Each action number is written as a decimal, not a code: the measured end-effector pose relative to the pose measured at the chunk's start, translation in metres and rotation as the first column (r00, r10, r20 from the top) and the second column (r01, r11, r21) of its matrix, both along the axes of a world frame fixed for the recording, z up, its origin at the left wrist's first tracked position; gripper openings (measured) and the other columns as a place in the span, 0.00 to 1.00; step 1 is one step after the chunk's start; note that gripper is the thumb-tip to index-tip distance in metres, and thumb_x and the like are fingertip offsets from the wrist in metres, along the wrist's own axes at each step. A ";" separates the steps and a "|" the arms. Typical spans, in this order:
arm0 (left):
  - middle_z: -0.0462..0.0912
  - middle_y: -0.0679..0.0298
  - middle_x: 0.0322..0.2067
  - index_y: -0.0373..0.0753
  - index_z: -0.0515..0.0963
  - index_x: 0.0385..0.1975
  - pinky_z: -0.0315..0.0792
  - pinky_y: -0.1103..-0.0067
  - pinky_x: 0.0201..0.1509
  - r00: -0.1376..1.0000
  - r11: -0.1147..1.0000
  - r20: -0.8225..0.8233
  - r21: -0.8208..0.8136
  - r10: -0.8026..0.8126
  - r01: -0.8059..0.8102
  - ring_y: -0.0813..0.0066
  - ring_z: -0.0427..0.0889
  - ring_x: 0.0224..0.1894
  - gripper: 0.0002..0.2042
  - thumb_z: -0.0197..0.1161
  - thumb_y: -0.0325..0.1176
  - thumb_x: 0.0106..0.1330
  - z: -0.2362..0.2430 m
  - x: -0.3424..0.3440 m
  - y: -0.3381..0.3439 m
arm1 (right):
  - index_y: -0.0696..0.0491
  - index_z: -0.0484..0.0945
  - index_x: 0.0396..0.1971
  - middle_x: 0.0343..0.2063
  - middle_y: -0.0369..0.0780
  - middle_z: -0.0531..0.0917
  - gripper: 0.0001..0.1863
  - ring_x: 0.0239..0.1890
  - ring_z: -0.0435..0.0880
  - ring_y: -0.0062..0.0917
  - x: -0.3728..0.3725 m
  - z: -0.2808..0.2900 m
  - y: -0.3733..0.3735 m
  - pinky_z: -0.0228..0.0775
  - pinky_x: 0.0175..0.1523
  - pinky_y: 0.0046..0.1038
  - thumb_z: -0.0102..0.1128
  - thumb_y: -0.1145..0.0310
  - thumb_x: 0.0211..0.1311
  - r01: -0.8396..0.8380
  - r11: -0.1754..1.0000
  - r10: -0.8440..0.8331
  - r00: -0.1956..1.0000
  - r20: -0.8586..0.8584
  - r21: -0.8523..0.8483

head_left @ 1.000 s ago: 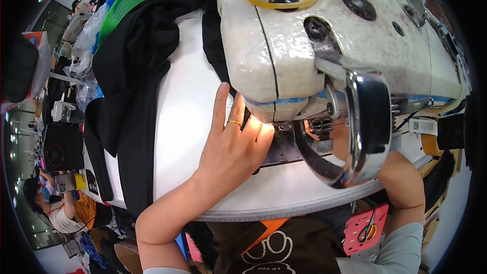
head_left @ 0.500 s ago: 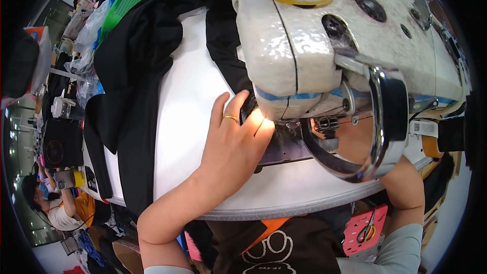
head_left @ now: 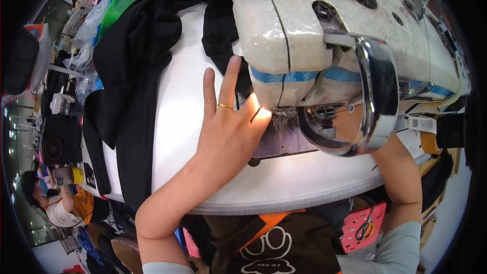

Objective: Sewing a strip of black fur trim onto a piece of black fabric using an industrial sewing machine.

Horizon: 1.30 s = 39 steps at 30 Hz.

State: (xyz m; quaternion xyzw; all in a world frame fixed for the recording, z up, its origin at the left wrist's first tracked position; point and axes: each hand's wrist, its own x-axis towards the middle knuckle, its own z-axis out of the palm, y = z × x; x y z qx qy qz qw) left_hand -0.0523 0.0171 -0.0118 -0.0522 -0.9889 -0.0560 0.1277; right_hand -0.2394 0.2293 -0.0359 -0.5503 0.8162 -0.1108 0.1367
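My left hand (head_left: 231, 129), with a gold ring on one finger, is at the needle end of a white sewing machine (head_left: 350, 15). Two of its fingers stretch up and apart. The others bend down in the lamp light, pinching dark fuzzy black fabric (head_left: 281, 126); their tips are partly hidden. More black fabric (head_left: 219, 35) runs behind the machine head. My right hand (head_left: 349, 122) is under the machine arm, behind a curved chrome part (head_left: 378, 101), which hides its fingers. A metal plate (head_left: 281, 148) lies below the needle area.
Long black garment pieces (head_left: 134, 91) drape over the white tabletop (head_left: 177, 106) on the left. Beyond them are a green basket (head_left: 122, 7) and plastic bags. Scissors (head_left: 366, 227) rest on a pink board below the table edge. Another person (head_left: 58, 203) sits at far left.
Two fingers of my left hand have straightened upward. The sewing machine sits slightly higher and farther left in view. My right hand stays behind the chrome part.
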 end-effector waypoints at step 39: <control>0.84 0.73 0.39 0.49 0.82 0.35 0.61 0.60 0.72 0.983 0.931 -0.131 -0.355 -0.132 0.078 0.74 0.80 0.51 0.09 0.63 0.27 0.56 0.011 -0.021 -0.016 | 0.51 0.82 0.20 0.22 0.36 0.80 0.04 0.29 0.85 0.32 0.025 0.010 -0.007 0.75 0.28 0.40 0.63 0.67 0.47 -0.303 0.894 0.197 0.928 -0.317 -0.330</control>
